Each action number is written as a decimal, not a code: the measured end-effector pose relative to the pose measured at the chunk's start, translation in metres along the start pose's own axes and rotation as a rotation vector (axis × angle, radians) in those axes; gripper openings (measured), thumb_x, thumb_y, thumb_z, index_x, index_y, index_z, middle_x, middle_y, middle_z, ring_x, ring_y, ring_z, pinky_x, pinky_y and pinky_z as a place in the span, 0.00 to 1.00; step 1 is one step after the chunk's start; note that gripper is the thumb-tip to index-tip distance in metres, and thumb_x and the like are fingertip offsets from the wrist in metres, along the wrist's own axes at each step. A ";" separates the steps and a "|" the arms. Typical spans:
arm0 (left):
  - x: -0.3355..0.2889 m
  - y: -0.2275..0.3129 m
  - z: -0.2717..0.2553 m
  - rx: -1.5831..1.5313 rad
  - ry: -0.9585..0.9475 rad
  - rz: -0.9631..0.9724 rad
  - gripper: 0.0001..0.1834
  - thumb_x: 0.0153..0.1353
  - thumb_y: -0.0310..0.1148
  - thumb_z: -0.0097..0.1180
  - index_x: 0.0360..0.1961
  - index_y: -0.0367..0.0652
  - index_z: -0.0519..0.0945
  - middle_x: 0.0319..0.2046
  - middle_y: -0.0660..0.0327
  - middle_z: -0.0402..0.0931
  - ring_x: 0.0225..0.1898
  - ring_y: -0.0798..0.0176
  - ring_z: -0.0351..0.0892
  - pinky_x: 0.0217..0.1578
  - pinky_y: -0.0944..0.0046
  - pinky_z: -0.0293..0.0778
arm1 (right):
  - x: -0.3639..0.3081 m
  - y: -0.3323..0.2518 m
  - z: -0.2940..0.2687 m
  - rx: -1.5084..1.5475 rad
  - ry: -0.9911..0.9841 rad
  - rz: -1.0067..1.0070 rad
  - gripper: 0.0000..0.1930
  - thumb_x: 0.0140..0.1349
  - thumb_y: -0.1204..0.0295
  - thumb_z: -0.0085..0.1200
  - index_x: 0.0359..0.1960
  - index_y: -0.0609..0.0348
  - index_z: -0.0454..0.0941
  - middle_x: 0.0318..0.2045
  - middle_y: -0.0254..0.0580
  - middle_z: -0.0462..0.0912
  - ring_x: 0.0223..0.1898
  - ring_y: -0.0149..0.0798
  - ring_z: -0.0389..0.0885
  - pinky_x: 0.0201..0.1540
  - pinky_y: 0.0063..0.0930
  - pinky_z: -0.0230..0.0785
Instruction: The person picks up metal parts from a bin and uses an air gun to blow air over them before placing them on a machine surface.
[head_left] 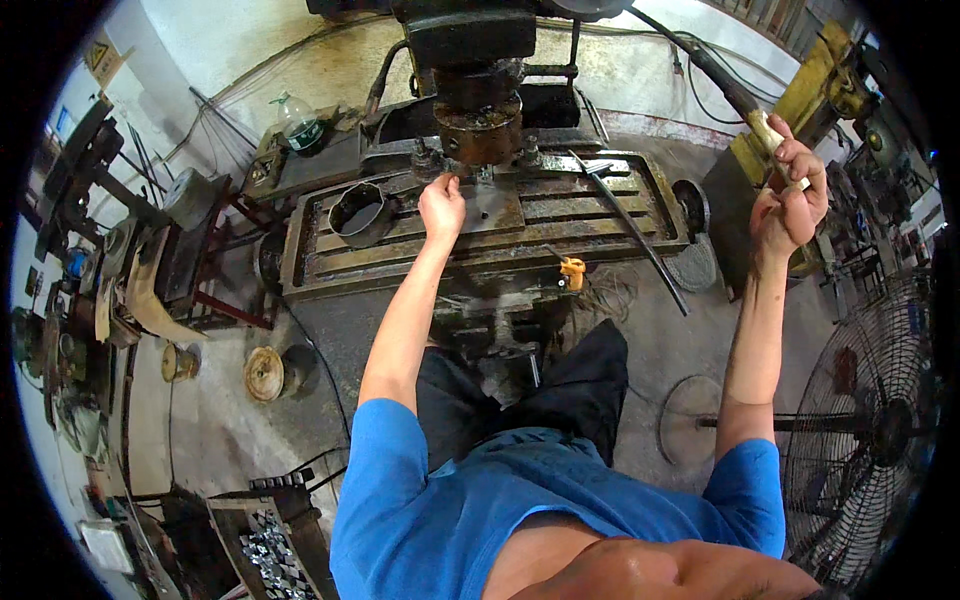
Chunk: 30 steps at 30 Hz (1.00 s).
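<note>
My left hand (pixel 441 208) is closed in a pinch just under the dark, greasy machine head (pixel 478 125), above the slotted machine table (pixel 590 205). Whatever its fingertips hold is too small or hidden to make out. A small metal piece (pixel 486 174) sits beside them below the head. Up at the right, my right hand (pixel 792 200) wraps round the pale grip of a long lever (pixel 715 75) that slopes down from the machine. A dark round container (pixel 361 214) stands on the table left of my left hand. Farther right, a T-shaped metal bar (pixel 635 225) lies across the table's front edge.
An orange object (pixel 571 272) sits at the table's front edge. A standing fan (pixel 880 430) is close to my right arm. At lower left is a box of small metal parts (pixel 270 550). A clear plastic bottle (pixel 298 122) stands behind the table, at left.
</note>
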<state>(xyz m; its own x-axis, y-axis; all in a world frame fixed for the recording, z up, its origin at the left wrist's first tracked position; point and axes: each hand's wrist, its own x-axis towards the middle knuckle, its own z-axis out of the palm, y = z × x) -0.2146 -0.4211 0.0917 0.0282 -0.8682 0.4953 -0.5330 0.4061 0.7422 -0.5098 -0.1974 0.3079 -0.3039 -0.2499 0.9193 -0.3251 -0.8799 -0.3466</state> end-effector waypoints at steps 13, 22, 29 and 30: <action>-0.007 -0.006 -0.022 -0.119 -0.127 -0.089 0.11 0.55 0.32 0.52 0.32 0.36 0.80 0.26 0.48 0.78 0.30 0.52 0.80 0.31 0.60 0.72 | -0.018 0.001 0.001 0.015 0.035 0.073 0.06 0.35 0.78 0.37 0.20 0.59 0.62 0.29 0.45 0.69 0.53 0.58 0.65 0.61 0.54 0.42; -0.026 -0.020 -0.039 -0.220 -0.253 -0.184 0.11 0.56 0.32 0.51 0.32 0.34 0.79 0.24 0.47 0.77 0.26 0.58 0.78 0.29 0.62 0.70 | -0.033 0.009 0.001 0.062 0.066 0.082 0.06 0.33 0.78 0.37 0.18 0.60 0.63 0.28 0.44 0.70 0.52 0.58 0.66 0.60 0.52 0.43; -0.032 0.000 -0.050 -0.324 -0.339 -0.304 0.13 0.59 0.32 0.48 0.35 0.32 0.78 0.13 0.56 0.74 0.12 0.67 0.71 0.15 0.66 0.66 | -0.045 0.018 -0.006 0.067 0.056 0.071 0.03 0.34 0.76 0.39 0.16 0.58 0.62 0.26 0.43 0.72 0.52 0.59 0.66 0.60 0.54 0.43; -0.033 0.001 -0.048 -0.348 -0.342 -0.295 0.13 0.60 0.32 0.48 0.36 0.32 0.77 0.13 0.57 0.73 0.11 0.68 0.70 0.14 0.67 0.65 | -0.046 0.020 -0.007 0.064 0.052 0.066 0.03 0.34 0.76 0.39 0.16 0.58 0.62 0.27 0.43 0.72 0.51 0.59 0.66 0.60 0.54 0.43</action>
<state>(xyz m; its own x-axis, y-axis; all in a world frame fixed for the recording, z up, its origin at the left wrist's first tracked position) -0.1758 -0.3787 0.0980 -0.1726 -0.9785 0.1133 -0.2322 0.1522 0.9607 -0.5086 -0.2002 0.2573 -0.3693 -0.2882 0.8835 -0.2459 -0.8865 -0.3920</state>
